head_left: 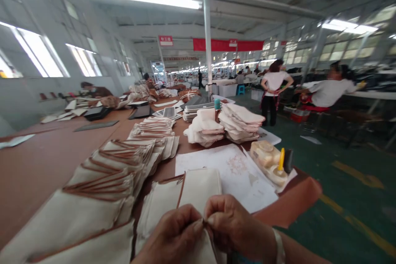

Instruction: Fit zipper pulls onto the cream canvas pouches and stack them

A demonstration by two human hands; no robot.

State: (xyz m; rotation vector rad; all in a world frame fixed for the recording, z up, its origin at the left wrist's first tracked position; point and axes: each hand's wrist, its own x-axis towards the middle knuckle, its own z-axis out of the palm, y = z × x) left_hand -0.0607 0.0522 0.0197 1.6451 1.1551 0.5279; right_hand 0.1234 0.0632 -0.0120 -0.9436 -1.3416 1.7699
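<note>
My left hand (177,231) and my right hand (232,225) meet at the bottom centre, each pinching the edge of a cream fabric piece (202,249). Where the fingertips come together a small dark spot shows, too small to name. Just beyond my hands lies a stack of cream fabric pieces (201,183) with brown trim. To the left, a long fanned row of similar brown-edged cream pieces (114,161) runs away along the table. The lower part of the held piece is hidden by my hands and the frame edge.
White paper (225,169) lies past the stack, with a glue container (266,154) and a yellow-handled tool (281,159) to its right. Two piles of pale panels (206,126) stand behind on the brown table (34,161). Several people are farther off, one standing person (274,86) at right.
</note>
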